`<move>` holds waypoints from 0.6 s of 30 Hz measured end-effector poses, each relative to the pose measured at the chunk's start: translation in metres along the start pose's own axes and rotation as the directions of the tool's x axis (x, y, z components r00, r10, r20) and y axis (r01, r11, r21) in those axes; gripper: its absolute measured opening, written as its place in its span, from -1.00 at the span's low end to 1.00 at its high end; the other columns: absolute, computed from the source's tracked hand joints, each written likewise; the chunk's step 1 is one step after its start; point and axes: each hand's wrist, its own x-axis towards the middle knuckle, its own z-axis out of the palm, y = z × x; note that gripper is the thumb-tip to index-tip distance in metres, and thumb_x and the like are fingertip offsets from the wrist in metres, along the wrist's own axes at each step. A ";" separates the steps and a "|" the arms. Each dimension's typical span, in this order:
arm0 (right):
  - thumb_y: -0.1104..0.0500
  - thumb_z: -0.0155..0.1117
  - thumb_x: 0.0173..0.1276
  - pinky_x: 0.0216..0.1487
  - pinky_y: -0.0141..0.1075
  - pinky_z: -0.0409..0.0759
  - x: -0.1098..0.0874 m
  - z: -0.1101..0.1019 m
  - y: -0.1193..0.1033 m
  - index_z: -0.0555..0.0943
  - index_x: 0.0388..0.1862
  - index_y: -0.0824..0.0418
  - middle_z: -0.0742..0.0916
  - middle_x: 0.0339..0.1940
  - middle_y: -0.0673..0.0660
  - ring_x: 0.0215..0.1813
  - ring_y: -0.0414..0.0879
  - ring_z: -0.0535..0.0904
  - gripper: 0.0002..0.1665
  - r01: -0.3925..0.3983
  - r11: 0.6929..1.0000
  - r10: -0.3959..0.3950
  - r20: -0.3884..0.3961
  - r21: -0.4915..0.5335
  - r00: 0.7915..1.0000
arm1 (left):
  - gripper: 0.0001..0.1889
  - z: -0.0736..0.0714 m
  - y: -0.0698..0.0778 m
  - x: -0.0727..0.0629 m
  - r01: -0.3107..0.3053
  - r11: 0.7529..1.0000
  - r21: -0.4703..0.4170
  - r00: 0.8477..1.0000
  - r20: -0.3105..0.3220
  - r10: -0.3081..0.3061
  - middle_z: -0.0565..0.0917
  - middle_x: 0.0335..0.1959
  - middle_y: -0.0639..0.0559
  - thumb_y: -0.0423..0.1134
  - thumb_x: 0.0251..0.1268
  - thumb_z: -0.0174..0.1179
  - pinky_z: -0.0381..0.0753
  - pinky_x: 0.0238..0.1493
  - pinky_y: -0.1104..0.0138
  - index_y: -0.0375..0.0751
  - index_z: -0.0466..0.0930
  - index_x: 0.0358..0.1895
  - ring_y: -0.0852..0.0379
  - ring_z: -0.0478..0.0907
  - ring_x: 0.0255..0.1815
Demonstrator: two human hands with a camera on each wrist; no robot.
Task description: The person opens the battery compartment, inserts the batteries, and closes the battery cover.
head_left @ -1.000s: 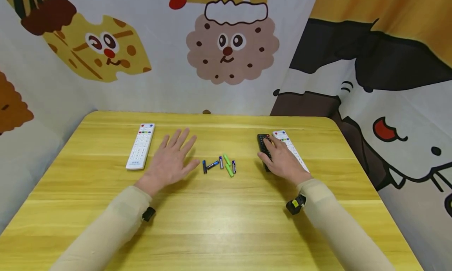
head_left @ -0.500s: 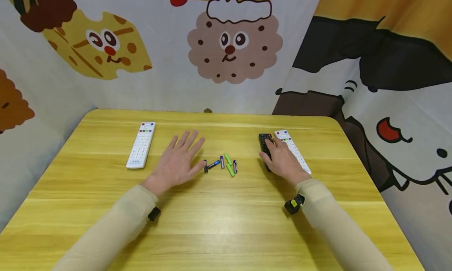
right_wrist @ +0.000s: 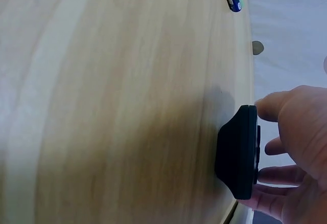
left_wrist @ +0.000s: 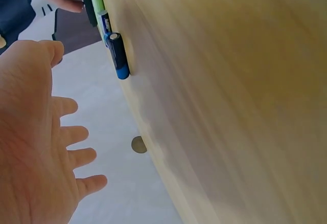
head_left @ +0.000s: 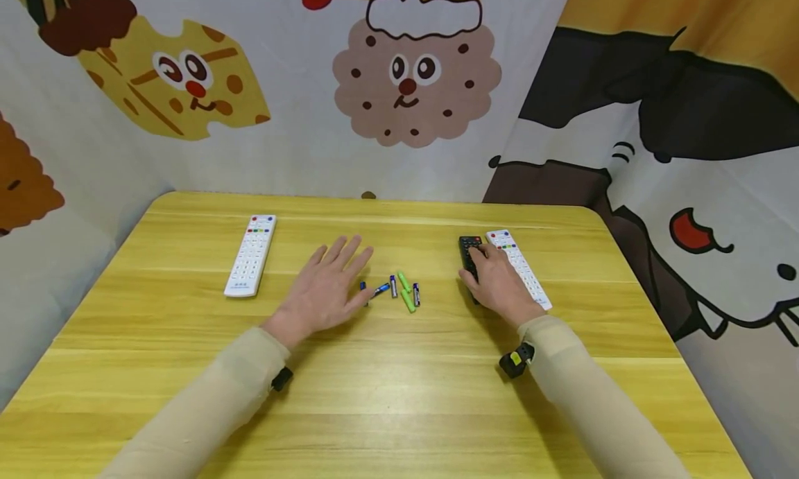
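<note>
My left hand (head_left: 324, 288) hovers palm down over the table with its fingers spread, its thumb overlapping the nearest dark blue battery (left_wrist: 118, 55) in the head view. Several small batteries lie in a loose group at mid-table, among them a blue one (head_left: 381, 289) and a green one (head_left: 408, 301). My right hand (head_left: 502, 285) grips a black remote control (right_wrist: 237, 155) lying on the table, thumb at one long edge and fingers at the other. Right beside that remote, partly under the hand, lies a white remote control (head_left: 524, 270).
Another white remote control (head_left: 250, 257) lies at the left of the wooden table (head_left: 387, 396). A curtain with cartoon prints (head_left: 415, 84) hangs right behind the table's far edge. Black wrist cameras sit at both cuffs.
My left hand has drifted right toward the batteries and now covers part of the leftmost one. The right hand stays at the black remote control. The head view has shifted slightly.
</note>
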 end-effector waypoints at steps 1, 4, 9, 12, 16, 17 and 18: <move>-0.01 0.18 0.59 0.39 0.27 0.45 0.000 0.000 0.000 0.40 0.48 0.40 0.41 0.46 0.52 0.46 0.44 0.33 -0.32 -0.005 1.000 0.005 0.000 0.000 1.000 | -0.23 0.000 0.001 0.001 -0.003 1.000 0.002 1.000 -0.001 0.003 0.01 0.69 -0.16 0.28 0.60 -0.14 0.04 0.63 -0.15 -0.03 0.02 0.68 -0.22 -0.03 0.68; -0.01 0.23 0.55 0.35 0.27 0.49 0.001 0.001 0.000 0.44 0.46 0.38 0.41 0.45 0.51 0.45 0.44 0.35 -0.32 -0.011 1.000 0.011 -0.006 -0.005 1.000 | -0.23 0.002 0.004 0.003 -0.009 1.000 0.011 1.000 -0.004 0.009 0.02 0.69 -0.16 0.29 0.60 -0.15 0.09 0.62 -0.16 -0.03 0.03 0.68 -0.22 0.01 0.67; 0.01 0.30 0.50 0.28 0.27 0.56 0.001 0.001 0.000 0.48 0.41 0.40 0.44 0.40 0.54 0.39 0.46 0.39 -0.33 0.015 0.999 -0.016 -0.028 -0.033 0.999 | -0.24 0.002 0.010 0.006 -0.021 1.000 -0.004 1.000 -0.019 0.021 0.07 0.68 -0.17 0.27 0.60 -0.12 0.14 0.60 -0.16 -0.04 0.08 0.67 -0.22 0.06 0.66; 0.03 0.32 0.48 0.27 0.26 0.57 0.002 0.001 0.000 0.49 0.39 0.42 0.44 0.39 0.56 0.38 0.46 0.40 -0.34 0.025 0.999 -0.026 -0.038 -0.030 0.999 | -0.25 0.001 0.014 0.007 -0.031 0.999 -0.013 0.999 -0.031 0.030 0.10 0.67 -0.18 0.25 0.60 -0.09 0.18 0.59 -0.16 -0.05 0.11 0.66 -0.22 0.09 0.65; 0.06 0.31 0.48 0.28 0.25 0.56 0.003 0.001 -0.001 0.49 0.38 0.44 0.43 0.39 0.57 0.40 0.46 0.38 -0.36 0.015 1.000 -0.016 -0.035 -0.011 0.999 | -0.25 0.000 0.017 0.009 -0.040 0.999 -0.002 0.999 -0.025 0.039 0.10 0.67 -0.18 0.27 0.60 -0.12 0.21 0.58 -0.15 -0.06 0.11 0.66 -0.22 0.11 0.64; 0.07 0.30 0.48 0.28 0.26 0.57 0.003 0.001 -0.001 0.49 0.37 0.44 0.43 0.40 0.57 0.40 0.47 0.38 -0.36 0.011 1.000 -0.011 -0.033 -0.006 0.999 | -0.25 0.000 0.017 0.009 -0.040 0.999 0.000 0.999 -0.021 0.040 0.10 0.67 -0.18 0.28 0.60 -0.13 0.21 0.58 -0.15 -0.06 0.11 0.66 -0.22 0.11 0.64; 0.07 0.29 0.49 0.28 0.26 0.57 0.003 0.001 -0.001 0.49 0.37 0.44 0.42 0.40 0.57 0.40 0.47 0.37 -0.37 0.006 1.000 -0.006 -0.033 0.000 0.999 | -0.24 -0.001 0.018 0.009 -0.040 0.999 0.002 0.999 -0.016 0.040 0.09 0.67 -0.18 0.28 0.60 -0.14 0.20 0.58 -0.15 -0.06 0.10 0.66 -0.22 0.10 0.64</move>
